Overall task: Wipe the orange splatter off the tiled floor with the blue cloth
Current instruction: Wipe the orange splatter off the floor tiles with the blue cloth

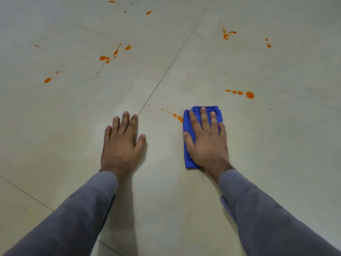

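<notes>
One blue cloth (191, 137), folded to a narrow rectangle, lies flat on the tiled floor (267, 145) right of centre. Right hand (206, 143) rests palm-down on it, fingers straight and spread, tips near its far edge; cloth shows along the hand's left side and beyond the fingers. Orange splatter (178, 117) streak touches the cloth's far-left corner and trails off to the left in small dots. Left hand (122, 143) lies flat on bare tile, fingers straight, well apart from the cloth and holding nothing. Larger drops (250, 95) sit just beyond the cloth to the right; further spots (103, 58) scatter across the far left tile and far right. Grey sleeves (77, 215) cover both forearms.
</notes>
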